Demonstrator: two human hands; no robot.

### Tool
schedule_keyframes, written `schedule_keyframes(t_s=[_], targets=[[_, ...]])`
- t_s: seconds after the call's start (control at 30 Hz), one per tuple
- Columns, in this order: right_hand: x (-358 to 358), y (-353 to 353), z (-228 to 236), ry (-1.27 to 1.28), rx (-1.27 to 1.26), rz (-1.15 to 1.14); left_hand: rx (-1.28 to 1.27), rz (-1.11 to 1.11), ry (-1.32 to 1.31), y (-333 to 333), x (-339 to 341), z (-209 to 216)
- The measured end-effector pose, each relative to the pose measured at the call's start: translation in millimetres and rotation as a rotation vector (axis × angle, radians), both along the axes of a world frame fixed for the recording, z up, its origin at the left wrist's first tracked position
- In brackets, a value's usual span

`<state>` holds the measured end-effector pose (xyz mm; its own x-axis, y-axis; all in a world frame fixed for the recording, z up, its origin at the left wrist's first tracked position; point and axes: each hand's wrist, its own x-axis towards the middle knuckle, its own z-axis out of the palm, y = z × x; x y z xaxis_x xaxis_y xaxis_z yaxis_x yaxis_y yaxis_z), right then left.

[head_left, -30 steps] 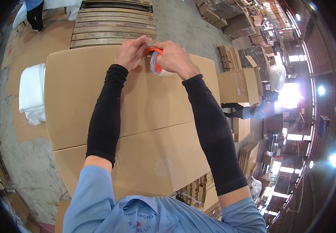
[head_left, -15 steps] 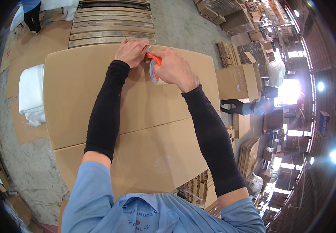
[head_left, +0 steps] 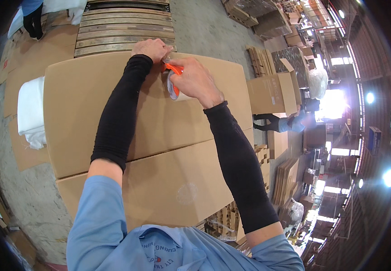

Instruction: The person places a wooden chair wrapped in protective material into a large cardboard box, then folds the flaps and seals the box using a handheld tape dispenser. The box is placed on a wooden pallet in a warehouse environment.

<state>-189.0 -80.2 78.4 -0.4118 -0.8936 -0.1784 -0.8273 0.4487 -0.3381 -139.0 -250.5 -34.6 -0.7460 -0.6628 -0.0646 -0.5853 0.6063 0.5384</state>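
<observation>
A large brown cardboard box point(head_left: 114, 108) lies under both my arms, with a seam between its flaps running across the top. My right hand point(head_left: 194, 80) is closed around an orange tape dispenser point(head_left: 174, 68) that carries a roll of packing tape point(head_left: 172, 88). Over the far edge of the box, my left hand point(head_left: 150, 49) has its fingers bent in a pinch at the clear tape point(head_left: 169, 53) leaving the dispenser's front. Its fingertips are partly hidden, a short way ahead of the dispenser.
Beyond the box lies a wooden pallet point(head_left: 125, 28). Folded white material point(head_left: 31, 110) rests to the left, by flat cardboard on the floor. On the right, a person point(head_left: 290, 123) stands by an open carton point(head_left: 272, 94); stacked cardboard point(head_left: 285, 183) is nearer. Another person point(head_left: 32, 18) stands far left.
My left hand has moved a little away from the dispenser, and a short stretch of clear tape shows between them. The whole view has shifted slightly.
</observation>
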Motion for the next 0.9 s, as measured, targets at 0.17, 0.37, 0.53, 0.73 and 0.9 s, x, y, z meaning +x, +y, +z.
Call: schedule_keyframes(t_s=[0.17, 0.37, 0.53, 0.73, 0.9], targets=[[6.0, 1.8, 14.5, 0.041, 0.073, -0.009, 0.002, -0.017, -0.053, 6.6, -0.6, 10.6], [17.0, 23.7, 26.2, 0.108, 0.143, 0.060, 0.024, -0.065, -0.071, 7.6, 3.0, 14.4], [29.3, 70.4, 13.9, 0.080, 0.066, 0.059, -0.014, -0.057, -0.040, 3.4, 0.6, 0.3], [49.0, 95.7, 25.9, 0.065, 0.122, 0.041, -0.163, -0.101, -0.025, 19.6, 9.0, 7.4], [48.4, 140.6, 22.9, 0.031, 0.229, 0.061, -0.139, -0.099, -0.062, 22.9, 5.7, 10.6]])
